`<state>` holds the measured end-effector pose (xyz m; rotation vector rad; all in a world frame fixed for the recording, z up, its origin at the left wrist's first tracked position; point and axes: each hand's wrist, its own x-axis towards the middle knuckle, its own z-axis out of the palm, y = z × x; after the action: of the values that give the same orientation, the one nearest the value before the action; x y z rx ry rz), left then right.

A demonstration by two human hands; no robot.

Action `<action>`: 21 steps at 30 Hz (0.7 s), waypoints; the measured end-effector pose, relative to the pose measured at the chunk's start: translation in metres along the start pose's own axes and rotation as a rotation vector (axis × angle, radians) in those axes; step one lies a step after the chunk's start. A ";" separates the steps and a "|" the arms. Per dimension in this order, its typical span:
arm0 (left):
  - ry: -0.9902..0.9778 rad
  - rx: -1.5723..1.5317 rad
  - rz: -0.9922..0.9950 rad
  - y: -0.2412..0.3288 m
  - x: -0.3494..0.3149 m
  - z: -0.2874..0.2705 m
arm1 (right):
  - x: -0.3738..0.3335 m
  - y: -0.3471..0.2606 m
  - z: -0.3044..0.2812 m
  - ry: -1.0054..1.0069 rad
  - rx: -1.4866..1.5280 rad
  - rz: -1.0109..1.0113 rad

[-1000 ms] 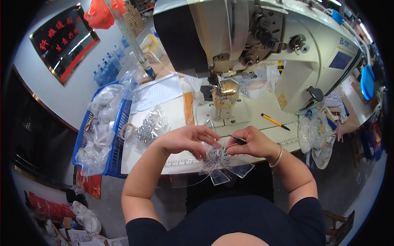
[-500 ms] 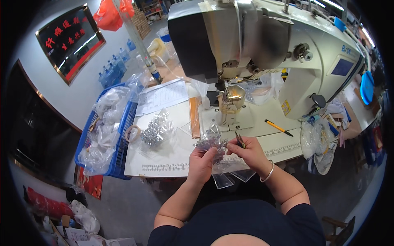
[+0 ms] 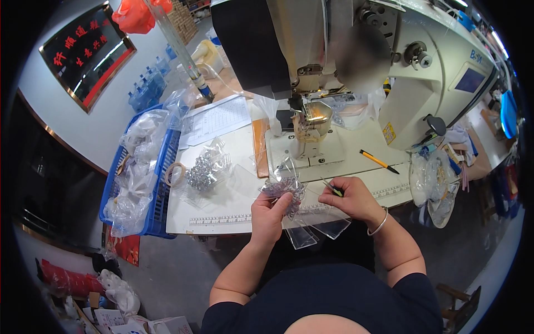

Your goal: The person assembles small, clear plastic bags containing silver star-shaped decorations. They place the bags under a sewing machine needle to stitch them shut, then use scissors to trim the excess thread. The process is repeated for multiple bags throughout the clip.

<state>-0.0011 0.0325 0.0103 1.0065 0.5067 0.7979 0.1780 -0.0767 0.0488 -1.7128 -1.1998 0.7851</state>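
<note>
My left hand (image 3: 268,219) pinches a silver, sparkly piece with clear plastic (image 3: 283,188) over the table's front edge, thumb on top. To its right, my right hand (image 3: 356,198) is closed around small thread snips (image 3: 336,190) with a dark and green handle, the blades pointing up and left. A fine line, perhaps thread, seems to run between the two hands. Clear plastic strips (image 3: 301,238) hang below the silver piece, past the table edge. Just beyond my hands stands the sewing machine's needle area (image 3: 312,122).
A blue basket (image 3: 161,192) of bagged items stands at left. A tape roll (image 3: 175,174) and a silver sparkly heap (image 3: 201,173) lie beside it. Paper (image 3: 217,121), a brown strip (image 3: 260,147) and a yellow pen (image 3: 378,161) are on the table. Plastic bags (image 3: 436,189) hang at right.
My right hand has moved right with the snips, away from the silver piece, widening the gap between my hands. My left hand keeps its hold. The whole view has shifted slightly.
</note>
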 end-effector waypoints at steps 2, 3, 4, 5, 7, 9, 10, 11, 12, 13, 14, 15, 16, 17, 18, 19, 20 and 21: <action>-0.058 0.011 0.002 0.005 -0.001 -0.001 | -0.001 0.003 0.001 -0.003 0.029 0.035; -0.085 0.015 0.002 0.008 -0.003 -0.001 | -0.002 0.004 0.002 -0.007 0.043 0.054; -0.091 0.024 -0.009 0.011 -0.003 -0.001 | -0.003 0.005 0.002 -0.021 0.054 0.055; -0.096 0.033 -0.021 0.013 -0.004 -0.001 | -0.004 0.005 0.001 -0.036 0.066 0.056; -0.114 0.052 -0.045 0.014 -0.004 -0.003 | -0.007 0.009 0.003 -0.071 0.089 0.044; -0.143 0.073 -0.068 0.015 -0.002 -0.006 | -0.008 0.017 0.004 -0.106 0.114 0.017; -0.163 0.086 -0.081 0.017 -0.002 -0.007 | -0.009 0.014 0.001 -0.176 0.140 0.059; -0.184 0.099 -0.093 0.018 -0.002 -0.009 | -0.008 0.014 0.003 -0.154 0.212 0.039; -0.208 0.112 -0.109 0.019 -0.002 -0.009 | -0.008 0.016 0.006 -0.128 0.285 0.021; -0.220 0.127 -0.130 0.021 -0.002 -0.008 | -0.008 0.018 0.009 -0.100 0.358 0.004; -0.233 0.142 -0.151 0.024 -0.003 -0.006 | -0.004 0.025 0.013 -0.076 0.367 -0.001; -0.246 0.157 -0.174 0.025 -0.004 -0.004 | -0.002 0.022 0.015 -0.058 0.394 0.003; -0.257 0.171 -0.175 0.024 -0.005 -0.003 | 0.001 0.017 0.019 -0.040 0.422 0.007; -0.268 0.184 -0.176 0.023 -0.006 -0.002 | 0.003 0.011 0.022 -0.022 0.449 0.011; -0.278 0.198 -0.172 0.023 -0.007 -0.002 | 0.003 0.004 0.021 -0.067 0.502 0.066; -0.284 0.192 -0.167 0.023 -0.007 -0.002 | 0.004 0.003 0.023 -0.068 0.506 0.055; -0.289 0.186 -0.163 0.022 -0.007 -0.002 | 0.004 0.003 0.025 -0.069 0.509 0.044; -0.294 0.180 -0.159 0.021 -0.008 -0.003 | 0.005 0.003 0.027 -0.072 0.514 0.033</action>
<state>-0.0156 0.0345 0.0275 1.2105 0.4033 0.4580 0.1575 -0.0644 0.0348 -1.2907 -0.9140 1.0759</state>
